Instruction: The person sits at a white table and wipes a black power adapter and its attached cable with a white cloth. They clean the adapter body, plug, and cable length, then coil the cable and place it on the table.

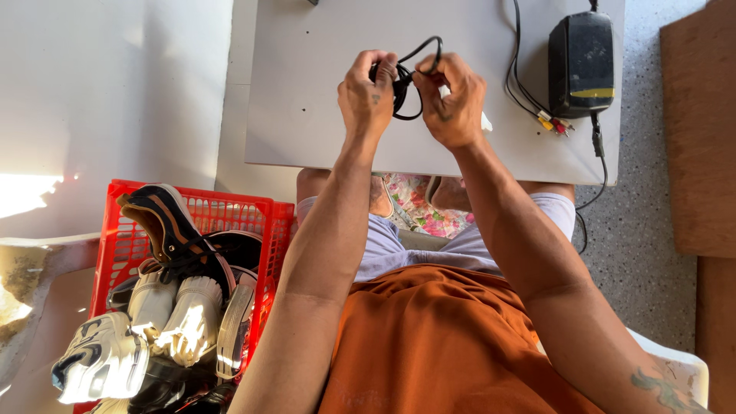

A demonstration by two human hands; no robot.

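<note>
Both your left hand [368,92] and right hand [454,100] pinch the black cable [406,80] at 12 o'clock; keep loops tight, even.

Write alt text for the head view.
Both hands, left hand and right hand, hold a black cable over a grey table. A black box with cables sits at the table's right, and a red crate of shoes stands left.
</note>
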